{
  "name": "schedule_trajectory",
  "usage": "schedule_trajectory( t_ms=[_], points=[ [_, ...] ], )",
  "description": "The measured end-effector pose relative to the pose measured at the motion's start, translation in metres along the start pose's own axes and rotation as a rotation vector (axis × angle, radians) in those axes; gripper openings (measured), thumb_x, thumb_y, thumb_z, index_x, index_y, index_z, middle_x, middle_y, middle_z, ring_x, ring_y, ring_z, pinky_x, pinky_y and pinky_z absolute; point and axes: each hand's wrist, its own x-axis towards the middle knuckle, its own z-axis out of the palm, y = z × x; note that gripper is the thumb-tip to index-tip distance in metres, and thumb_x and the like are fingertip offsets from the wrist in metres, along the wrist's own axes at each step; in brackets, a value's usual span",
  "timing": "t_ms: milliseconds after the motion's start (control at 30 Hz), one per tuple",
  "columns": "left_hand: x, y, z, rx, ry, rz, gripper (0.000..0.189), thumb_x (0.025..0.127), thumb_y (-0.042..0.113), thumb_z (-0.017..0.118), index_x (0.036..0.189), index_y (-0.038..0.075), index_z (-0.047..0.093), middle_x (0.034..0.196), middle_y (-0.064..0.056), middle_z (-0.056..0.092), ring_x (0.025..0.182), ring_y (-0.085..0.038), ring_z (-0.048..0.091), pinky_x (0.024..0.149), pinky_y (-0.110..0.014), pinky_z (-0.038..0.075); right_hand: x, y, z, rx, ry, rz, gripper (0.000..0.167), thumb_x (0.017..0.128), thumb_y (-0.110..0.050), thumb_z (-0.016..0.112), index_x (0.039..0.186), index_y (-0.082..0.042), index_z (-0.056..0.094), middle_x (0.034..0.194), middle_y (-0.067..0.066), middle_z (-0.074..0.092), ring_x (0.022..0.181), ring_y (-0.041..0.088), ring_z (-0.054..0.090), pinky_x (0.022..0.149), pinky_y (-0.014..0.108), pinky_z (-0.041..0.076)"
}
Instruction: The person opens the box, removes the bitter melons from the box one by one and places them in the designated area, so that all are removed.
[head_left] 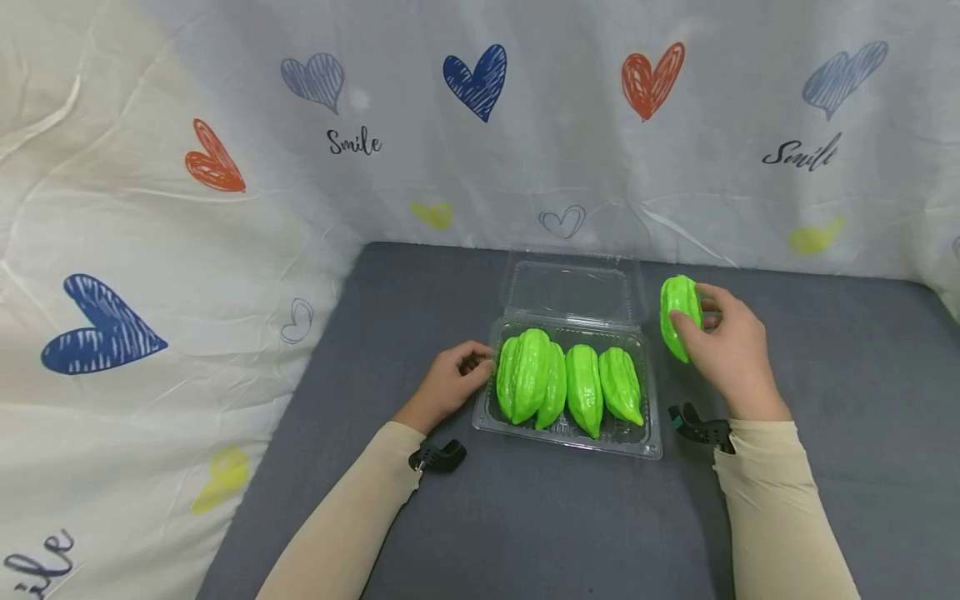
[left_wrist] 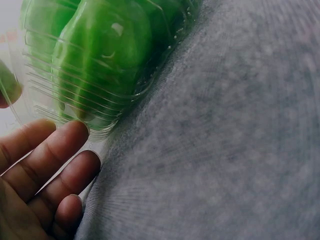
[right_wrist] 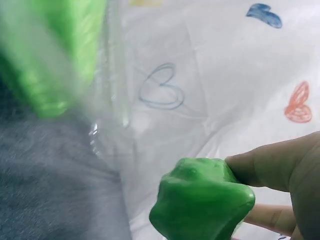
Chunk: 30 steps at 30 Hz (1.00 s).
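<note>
An open clear plastic clamshell box point(head_left: 566, 444) lies on the grey cloth with several bright green star fruits point(head_left: 585, 387) in it. At the left side of the box, one fruit rests partly over its neighbours. My left hand point(head_left: 450, 379) holds the box's left edge; in the left wrist view, its fingertips point(left_wrist: 75, 131) touch the outside of the ribbed wall and another digit shows at the rim. To the right of the box, my right hand point(head_left: 731, 346) pinches a green star fruit point(head_left: 678, 312) between thumb and fingers, above the cloth.
The box's hinged lid point(head_left: 573, 287) lies folded back toward the rear. A white curtain point(head_left: 525, 167) printed with hearts and "Smile" stands behind and along the left. Grey cloth point(head_left: 555, 525) covers the surface in front. A black strap device point(head_left: 701, 425) sits on each wrist.
</note>
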Motion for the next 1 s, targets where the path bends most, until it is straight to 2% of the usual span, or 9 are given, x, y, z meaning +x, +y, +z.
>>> schedule_trajectory(
  t_ms=[167, 433, 1000],
  points=[
    [0.0, 0.0, 0.001, 0.006, -0.004, -0.005, 0.027, 0.103, 0.02, 0.063, 0.123, 0.005, 0.071, 0.1, -0.008, 0.071, 0.082, -0.015, 0.061, 0.077, -0.033, 0.051, 0.004, 0.013, 0.007, -0.014, 0.009, 0.021, 0.067, 0.106, -0.038, 0.057, 0.157, 0.002, 0.041, 0.143, 0.036, 0.054, 0.119, 0.049, 0.058, 0.081, 0.06, 0.052],
    [0.001, 0.001, 0.001, 0.001, -0.013, -0.013, 0.028, 0.104, 0.021, 0.062, 0.124, 0.004, 0.071, 0.101, -0.009, 0.071, 0.084, -0.015, 0.062, 0.079, -0.034, 0.052, 0.008, 0.028, 0.017, -0.003, 0.032, 0.038, 0.064, 0.105, -0.037, 0.059, 0.153, 0.003, 0.046, 0.138, 0.035, 0.058, 0.117, 0.048, 0.06, 0.082, 0.057, 0.052],
    [0.0, 0.0, -0.001, -0.003, -0.004, -0.015, 0.028, 0.103, 0.022, 0.062, 0.124, 0.006, 0.071, 0.101, -0.008, 0.072, 0.083, -0.016, 0.061, 0.078, -0.035, 0.052, 0.013, 0.04, 0.038, -0.034, -0.016, 0.045, 0.065, 0.106, -0.036, 0.058, 0.152, 0.007, 0.045, 0.138, 0.037, 0.057, 0.118, 0.051, 0.061, 0.089, 0.063, 0.052]
  ],
)
